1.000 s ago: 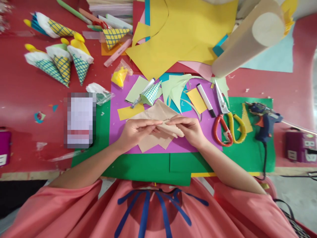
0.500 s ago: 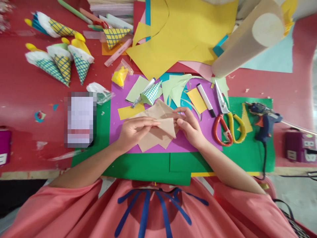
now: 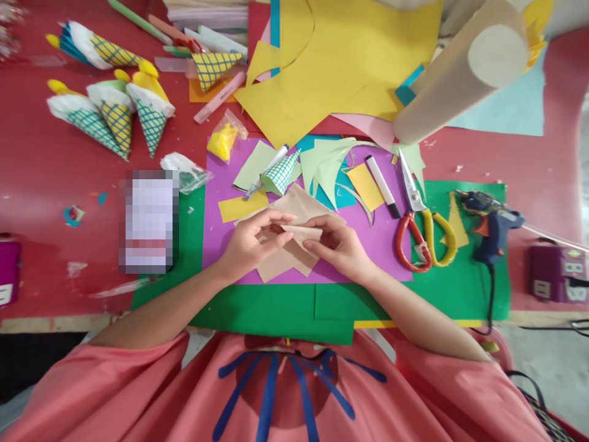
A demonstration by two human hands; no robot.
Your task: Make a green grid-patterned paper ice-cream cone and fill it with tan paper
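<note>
Between my hands is a small folded piece of beige fabric [image 3: 301, 232] with a zigzag edge. My left hand [image 3: 253, 241] pinches its left end between thumb and fingers. At its right end, my right hand [image 3: 338, 244] holds it with the thumb in front and the fingers curled behind. Beneath both hands, more beige fabric [image 3: 288, 261] with pinked edges lies on a purple sheet [image 3: 368, 258]. A small green cone with a blue grid [image 3: 280, 175] lies just beyond the fabric.
Scissors [image 3: 414, 209] and a glue gun [image 3: 494, 224] lie to the right. A blurred-out rectangular object [image 3: 150, 221] is at the left. Decorated cones [image 3: 154, 120] lie at the upper left. A thick beige roll [image 3: 460, 73] leans at the upper right, beside yellow sheets [image 3: 359, 55].
The held fabric has gone from a wider flap to a narrow folded shape. My right hand has moved slightly left and down, its fingers now curled around the fabric; my left fingers have shifted their pinch.
</note>
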